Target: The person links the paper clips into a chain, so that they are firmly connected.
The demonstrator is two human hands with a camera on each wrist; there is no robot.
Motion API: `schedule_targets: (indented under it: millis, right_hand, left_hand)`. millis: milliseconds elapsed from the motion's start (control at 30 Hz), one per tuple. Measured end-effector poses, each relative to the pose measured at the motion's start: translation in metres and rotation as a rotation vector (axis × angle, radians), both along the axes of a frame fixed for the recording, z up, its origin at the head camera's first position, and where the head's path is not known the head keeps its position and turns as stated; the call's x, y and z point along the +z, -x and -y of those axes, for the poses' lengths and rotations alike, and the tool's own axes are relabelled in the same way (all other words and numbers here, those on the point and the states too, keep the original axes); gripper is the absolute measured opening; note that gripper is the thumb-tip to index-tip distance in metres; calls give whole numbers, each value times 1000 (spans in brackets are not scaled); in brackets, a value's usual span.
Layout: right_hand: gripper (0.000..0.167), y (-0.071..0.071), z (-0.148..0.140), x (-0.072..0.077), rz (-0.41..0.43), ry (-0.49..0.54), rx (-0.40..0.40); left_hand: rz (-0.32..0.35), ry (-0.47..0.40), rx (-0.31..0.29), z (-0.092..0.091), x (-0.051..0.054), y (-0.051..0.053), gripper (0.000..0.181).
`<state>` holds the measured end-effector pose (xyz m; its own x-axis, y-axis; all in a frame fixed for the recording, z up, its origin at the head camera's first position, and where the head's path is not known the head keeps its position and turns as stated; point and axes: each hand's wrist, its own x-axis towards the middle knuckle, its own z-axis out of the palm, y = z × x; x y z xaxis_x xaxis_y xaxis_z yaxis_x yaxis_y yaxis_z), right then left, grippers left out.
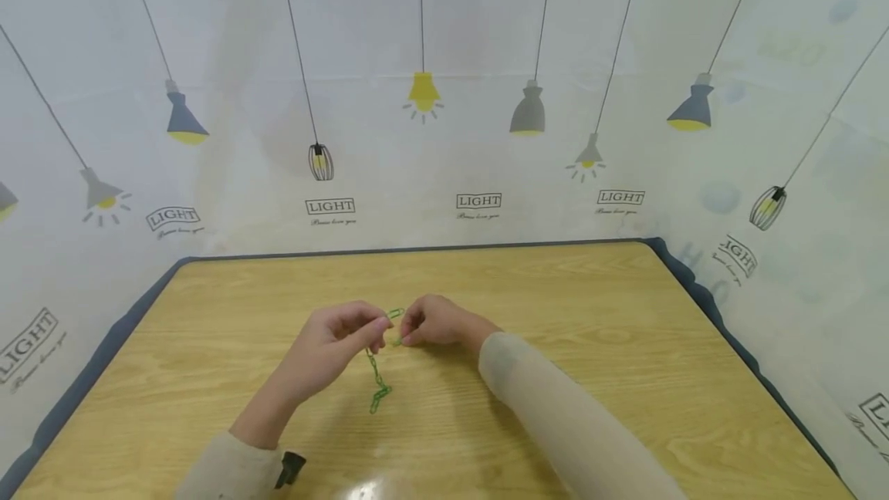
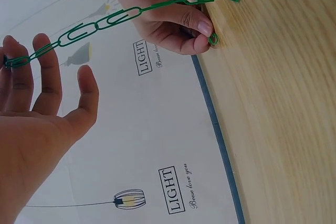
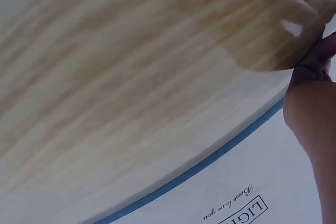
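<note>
My left hand (image 1: pixel 326 349) pinches the upper end of a chain of linked green paper clips (image 1: pixel 376 369) at its fingertips. The chain hangs down, its bunched lower end near or on the table. One clip (image 1: pixel 396 313) sticks out from the left fingertips toward the right hand. Just to the right, my right hand (image 1: pixel 437 320) pinches a separate-looking green paper clip (image 2: pixel 212 39) between thumb and index finger; only a small loop of it shows. In the left wrist view the chain (image 2: pixel 79 34) passes in front of the right hand.
The wood-grain table (image 1: pixel 590 376) lies beneath both hands. Around its back and sides hangs a white curtain (image 1: pixel 479 160) printed with lamps, with a dark blue edge along the table. A small black object (image 1: pixel 290 469) is at the left sleeve.
</note>
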<state>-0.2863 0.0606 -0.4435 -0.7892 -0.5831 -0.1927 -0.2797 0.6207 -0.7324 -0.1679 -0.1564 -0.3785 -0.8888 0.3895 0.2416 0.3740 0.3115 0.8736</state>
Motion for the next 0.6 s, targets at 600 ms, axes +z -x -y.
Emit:
schedule_targets:
  millis: [600]
  right_hand:
    - [12, 13, -34, 9, 229, 150, 63]
  left_hand:
    - [28, -20, -22, -2, 2, -2, 18]
